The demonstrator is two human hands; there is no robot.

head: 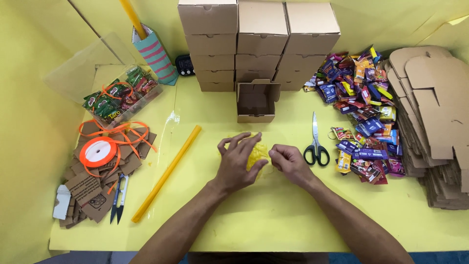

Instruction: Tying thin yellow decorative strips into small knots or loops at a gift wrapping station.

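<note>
My left hand (238, 161) and my right hand (289, 164) meet over a crumpled wad of yellow paper (257, 152) lying on the yellow table (273, 215). Both hands press on it from either side, fingers curled around it, so most of the wad is hidden. An open small cardboard box (256, 101) stands just beyond the hands. Black-handled scissors (316, 146) lie immediately right of my right hand.
Stacks of closed cardboard boxes (259, 44) stand at the back. A heap of colourful snack packets (364, 107) and flat box blanks (435, 122) fill the right. On the left lie a yellow paper roll (166, 173), orange ribbon spool (98, 151), card tags, snips (118, 198) and a clear packet bin (122, 95).
</note>
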